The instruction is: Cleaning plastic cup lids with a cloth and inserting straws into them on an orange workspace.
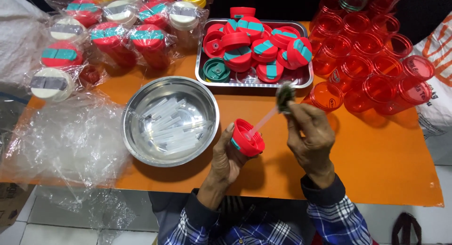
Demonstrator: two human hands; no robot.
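Plaid sleeves (pixel 263 226) nearest; above them two hands fit a clear straw into a red lid.

The left hand (pixel 226 155) is closed around the red lid (pixel 247 137), held over the near edge of the orange table (pixel 376 155). The right hand (pixel 310 132) pinches the clear straw (pixel 264 120), its tip at the lid; seating looks underway, and pressing it home seems to need a straight push. More straws lie in the steel bowl (pixel 136 132) left; lid tray (pixel 303 78), red cups (pixel 376 66) and wrapped bottles (pixel 113 42) stand far; pale floor tiles show beneath.

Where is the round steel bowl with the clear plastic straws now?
In the head view, the round steel bowl sits on the orange table, left of the left hand and below-left of the rectangular steel tray.
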